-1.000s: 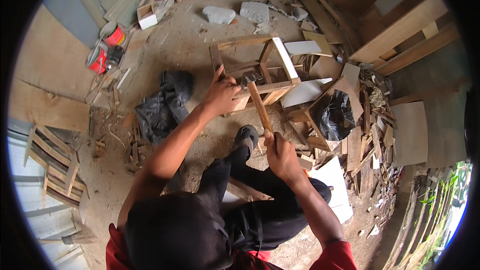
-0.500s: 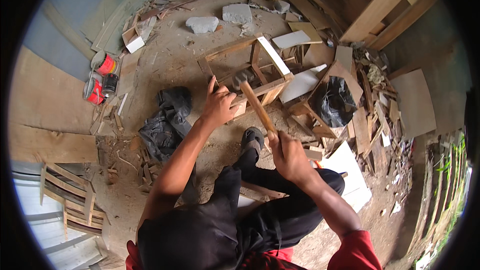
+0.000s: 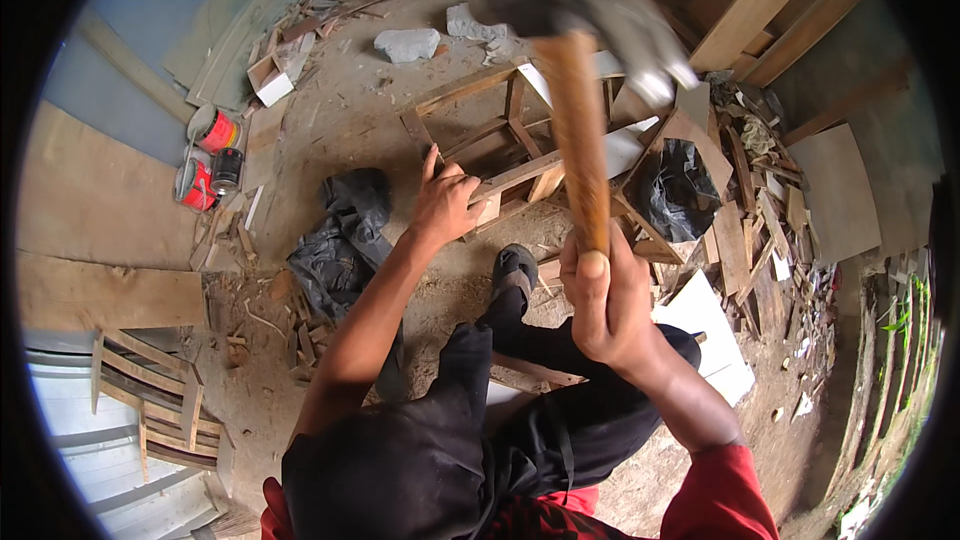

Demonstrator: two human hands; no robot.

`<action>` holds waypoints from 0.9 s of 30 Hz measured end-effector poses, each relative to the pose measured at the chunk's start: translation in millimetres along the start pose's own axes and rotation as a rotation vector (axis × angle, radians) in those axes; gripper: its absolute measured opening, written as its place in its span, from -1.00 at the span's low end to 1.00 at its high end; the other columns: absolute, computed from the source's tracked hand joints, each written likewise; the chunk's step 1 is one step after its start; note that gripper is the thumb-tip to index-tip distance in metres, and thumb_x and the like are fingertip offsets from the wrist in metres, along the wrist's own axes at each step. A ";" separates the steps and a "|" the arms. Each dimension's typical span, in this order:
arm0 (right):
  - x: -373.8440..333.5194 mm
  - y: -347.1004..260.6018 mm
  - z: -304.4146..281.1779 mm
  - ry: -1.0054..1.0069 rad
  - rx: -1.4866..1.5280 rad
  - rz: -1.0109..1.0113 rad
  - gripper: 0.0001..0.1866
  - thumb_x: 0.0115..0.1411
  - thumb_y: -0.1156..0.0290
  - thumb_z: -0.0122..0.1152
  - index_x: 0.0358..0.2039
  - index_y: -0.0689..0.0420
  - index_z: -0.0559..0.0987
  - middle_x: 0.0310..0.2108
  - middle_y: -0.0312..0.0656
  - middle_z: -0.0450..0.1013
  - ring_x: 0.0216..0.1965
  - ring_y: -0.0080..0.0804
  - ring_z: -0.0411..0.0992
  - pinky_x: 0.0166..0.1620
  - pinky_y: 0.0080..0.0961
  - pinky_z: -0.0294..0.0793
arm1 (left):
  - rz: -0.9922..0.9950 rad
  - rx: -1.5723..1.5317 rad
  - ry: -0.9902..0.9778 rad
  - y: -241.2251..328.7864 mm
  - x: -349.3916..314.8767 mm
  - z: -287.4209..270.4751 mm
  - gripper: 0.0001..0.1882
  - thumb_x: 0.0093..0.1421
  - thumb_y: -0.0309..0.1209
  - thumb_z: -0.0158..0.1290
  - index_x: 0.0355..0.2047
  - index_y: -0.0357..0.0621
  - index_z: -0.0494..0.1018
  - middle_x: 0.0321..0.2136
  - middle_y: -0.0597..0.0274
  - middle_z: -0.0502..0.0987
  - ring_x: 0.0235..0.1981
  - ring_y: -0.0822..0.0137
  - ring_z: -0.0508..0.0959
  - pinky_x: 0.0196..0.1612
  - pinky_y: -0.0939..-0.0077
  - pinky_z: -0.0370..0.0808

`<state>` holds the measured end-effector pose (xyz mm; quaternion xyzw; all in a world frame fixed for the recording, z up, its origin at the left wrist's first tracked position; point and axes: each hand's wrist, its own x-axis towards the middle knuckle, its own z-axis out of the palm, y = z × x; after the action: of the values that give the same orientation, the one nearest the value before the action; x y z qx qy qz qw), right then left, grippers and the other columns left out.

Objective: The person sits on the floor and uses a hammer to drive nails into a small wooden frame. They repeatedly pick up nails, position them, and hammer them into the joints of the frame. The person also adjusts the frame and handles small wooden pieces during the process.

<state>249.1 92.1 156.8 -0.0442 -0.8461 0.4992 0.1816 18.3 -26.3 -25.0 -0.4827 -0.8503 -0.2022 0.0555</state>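
My right hand [image 3: 610, 305] is closed round the wooden handle of a claw hammer [image 3: 577, 130]. The hammer stands raised near the camera, its dark head and shiny claw blurred by motion. My left hand [image 3: 445, 205] grips the near left corner of a wooden frame [image 3: 524, 172], its index finger lying along the side piece. The frame, built of joined wooden bars, lies on the ground in front of my feet. Part of it, including its right end, is hidden behind the hammer. Whether a nail is under my left fingers, I cannot tell.
Black plastic sheeting [image 3: 345, 230] lies left of my left forearm. Paint cans [image 3: 214, 128] stand by the left wall. Stone blocks [image 3: 407, 45] sit beyond the frame. Scrap wood [image 3: 765, 230] and a white board [image 3: 705, 335] lie on the right.
The hammer has swung up from the frame toward the camera, and my right hand has risen slightly with it. My left hand stays on the frame's corner.
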 end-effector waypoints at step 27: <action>-33.6 101.3 19.2 -0.173 -0.339 0.346 -0.55 0.45 0.20 -0.07 -0.39 0.38 0.47 -0.53 0.29 0.46 -0.37 0.41 0.48 -0.31 0.06 0.43 | 0.065 0.001 0.116 3.1 -4.0 14.6 -0.72 0.05 -0.22 0.29 -0.32 -0.14 0.62 -0.45 0.20 0.62 -0.14 0.27 0.55 0.47 -0.10 -0.15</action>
<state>262.8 118.0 52.4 -0.1753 -0.9099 0.3758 0.0104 24.4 -22.3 -38.5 -0.4976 -0.8296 -0.2274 0.1116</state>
